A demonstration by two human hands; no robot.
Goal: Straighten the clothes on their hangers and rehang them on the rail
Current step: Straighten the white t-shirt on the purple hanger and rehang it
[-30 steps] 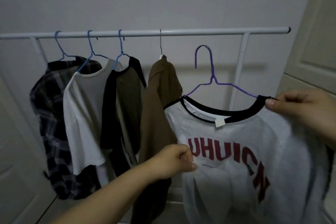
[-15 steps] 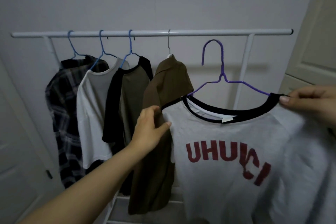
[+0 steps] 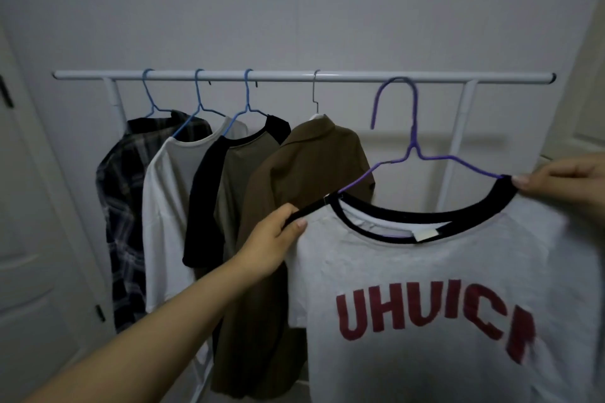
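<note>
A grey T-shirt (image 3: 442,271) with red letters and a black collar sits on a purple hanger (image 3: 413,141). My left hand (image 3: 271,239) pinches the left end of the collar and stretches it sideways. My right hand (image 3: 563,180) pinches the right end of the collar at the hanger's arm. The hanger's hook rises to the height of the white rail (image 3: 343,77), at its right part; I cannot tell whether it is hooked over the rail.
Four garments hang on the rail's left part: a plaid shirt (image 3: 121,213), a white T-shirt (image 3: 167,213), a black-sleeved olive T-shirt (image 3: 229,186) and a brown shirt (image 3: 294,180). The rail's right post (image 3: 458,127) stands behind the hanger. Doors flank both sides.
My left hand let go of the shirt front, rose to the left shoulder and now pinches the collar's left end. The shirt and hanger came up toward the rail.
</note>
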